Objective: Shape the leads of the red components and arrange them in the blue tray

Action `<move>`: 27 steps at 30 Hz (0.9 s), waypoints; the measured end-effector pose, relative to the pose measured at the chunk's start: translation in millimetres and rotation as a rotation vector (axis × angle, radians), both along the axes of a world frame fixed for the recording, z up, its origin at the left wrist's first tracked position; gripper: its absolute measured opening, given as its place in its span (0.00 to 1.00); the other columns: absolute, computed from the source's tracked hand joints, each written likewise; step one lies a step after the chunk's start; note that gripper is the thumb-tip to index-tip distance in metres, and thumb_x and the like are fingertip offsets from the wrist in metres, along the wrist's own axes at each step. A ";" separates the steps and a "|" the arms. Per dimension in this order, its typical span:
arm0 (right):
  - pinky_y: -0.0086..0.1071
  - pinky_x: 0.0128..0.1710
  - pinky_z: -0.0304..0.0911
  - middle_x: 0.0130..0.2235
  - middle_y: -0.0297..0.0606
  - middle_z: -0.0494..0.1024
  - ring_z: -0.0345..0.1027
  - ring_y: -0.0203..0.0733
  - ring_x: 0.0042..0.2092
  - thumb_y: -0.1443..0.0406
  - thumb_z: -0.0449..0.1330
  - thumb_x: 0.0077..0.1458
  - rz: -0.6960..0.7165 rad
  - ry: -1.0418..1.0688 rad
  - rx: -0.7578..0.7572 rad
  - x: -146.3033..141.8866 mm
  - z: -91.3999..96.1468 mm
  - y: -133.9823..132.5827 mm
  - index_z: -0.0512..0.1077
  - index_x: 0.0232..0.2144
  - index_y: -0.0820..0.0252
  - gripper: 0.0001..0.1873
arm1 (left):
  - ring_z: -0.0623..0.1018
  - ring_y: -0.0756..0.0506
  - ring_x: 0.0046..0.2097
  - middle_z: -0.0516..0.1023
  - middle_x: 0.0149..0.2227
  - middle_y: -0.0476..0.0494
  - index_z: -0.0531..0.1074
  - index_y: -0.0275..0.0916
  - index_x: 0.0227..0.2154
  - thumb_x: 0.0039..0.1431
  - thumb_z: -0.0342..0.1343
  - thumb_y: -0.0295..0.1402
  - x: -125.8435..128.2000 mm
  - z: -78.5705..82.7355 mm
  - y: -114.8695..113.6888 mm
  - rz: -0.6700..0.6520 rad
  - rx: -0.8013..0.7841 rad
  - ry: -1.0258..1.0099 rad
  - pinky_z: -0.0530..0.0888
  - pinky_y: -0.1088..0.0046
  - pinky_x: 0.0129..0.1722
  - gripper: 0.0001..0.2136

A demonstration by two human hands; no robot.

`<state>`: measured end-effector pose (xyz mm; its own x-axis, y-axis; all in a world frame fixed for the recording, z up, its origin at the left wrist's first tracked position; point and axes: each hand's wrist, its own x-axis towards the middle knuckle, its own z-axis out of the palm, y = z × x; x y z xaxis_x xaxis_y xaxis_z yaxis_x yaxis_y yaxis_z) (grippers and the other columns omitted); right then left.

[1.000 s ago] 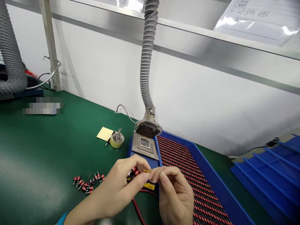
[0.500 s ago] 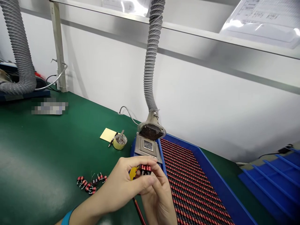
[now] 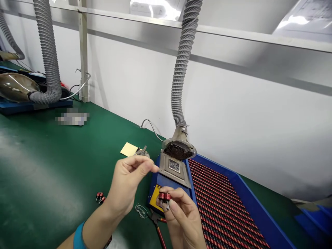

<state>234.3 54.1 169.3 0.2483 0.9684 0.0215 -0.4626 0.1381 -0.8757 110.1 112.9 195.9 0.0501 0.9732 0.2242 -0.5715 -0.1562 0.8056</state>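
Note:
My right hand (image 3: 185, 216) pinches a small red-and-black wound coil (image 3: 164, 196) with pale wire ends, in front of the blue solder pot (image 3: 166, 183). My left hand (image 3: 127, 185) is raised to the left of it, thumb and forefinger pressed together; whatever is between the tips is too small to make out. Below the hands, pliers with red handles (image 3: 159, 233) lie beside a small tangle of thin wire (image 3: 141, 211). Several loose coils (image 3: 100, 197) lie on the green table, partly hidden by my left forearm.
A blue tray (image 3: 259, 197) filled with rows of red-and-black coils stands at the right. Over the solder pot hangs a fume hood (image 3: 180, 147) on a grey hose (image 3: 180, 76). Behind my left hand are a yellow notepad (image 3: 128, 149) and a small tub (image 3: 142, 153).
My hands have moved apart: the left has lifted up and away, while the right keeps the coil. The view has shifted left, and the wire tangle and pliers are now uncovered.

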 end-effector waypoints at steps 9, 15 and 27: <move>0.22 0.35 0.67 0.29 0.31 0.77 0.71 0.32 0.33 0.60 0.74 0.38 -0.010 0.059 -0.066 1.1 -2.2 1.1 0.76 0.25 0.57 0.13 | 0.78 0.47 0.34 0.82 0.31 0.45 0.81 0.38 0.29 0.49 0.64 0.30 -1.8 1.1 4.7 -0.403 0.052 0.375 0.74 0.77 0.33 0.03; 0.23 0.35 0.68 0.31 0.32 0.78 0.72 0.33 0.34 0.61 0.74 0.38 0.024 0.077 -0.048 -2.4 -2.0 0.8 0.77 0.25 0.56 0.12 | 0.75 0.50 0.26 0.79 0.22 0.48 0.80 0.39 0.22 0.48 0.64 0.29 13.6 -7.2 0.3 -0.163 -0.004 0.169 0.73 0.78 0.27 0.03; 0.27 0.31 0.69 0.32 0.34 0.78 0.72 0.34 0.28 0.62 0.72 0.43 0.120 0.147 -0.047 10.1 12.8 -3.9 0.78 0.29 0.54 0.09 | 0.80 0.47 0.35 0.83 0.29 0.51 0.80 0.46 0.25 0.52 0.63 0.28 -45.5 4.4 -10.9 0.250 0.236 0.466 0.73 0.73 0.48 0.05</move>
